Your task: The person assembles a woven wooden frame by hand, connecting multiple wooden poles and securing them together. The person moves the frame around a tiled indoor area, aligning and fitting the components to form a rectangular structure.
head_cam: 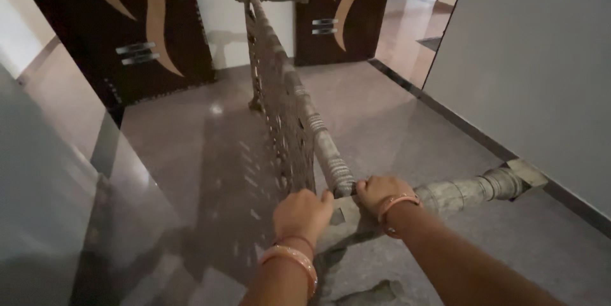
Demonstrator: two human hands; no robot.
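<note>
A woven cot with a turned wooden frame (289,99) stands on its side on the stone floor, its long rail running away from me toward the far doors. My left hand (302,213) grips the near corner of the frame where the rail meets the leg. Just to the right of that joint, my right hand (382,192) is wrapped over the near leg (474,186), which points right toward the wall. Both wrists wear bangles. The rope webbing hangs below the rail on the left side.
Two dark doors with curved tan patterns (137,22) (340,3) stand at the far end. A grey wall (541,70) with a dark skirting runs along the right. A glass panel (44,185) sits at the left. An open passage (414,19) lies at the back right.
</note>
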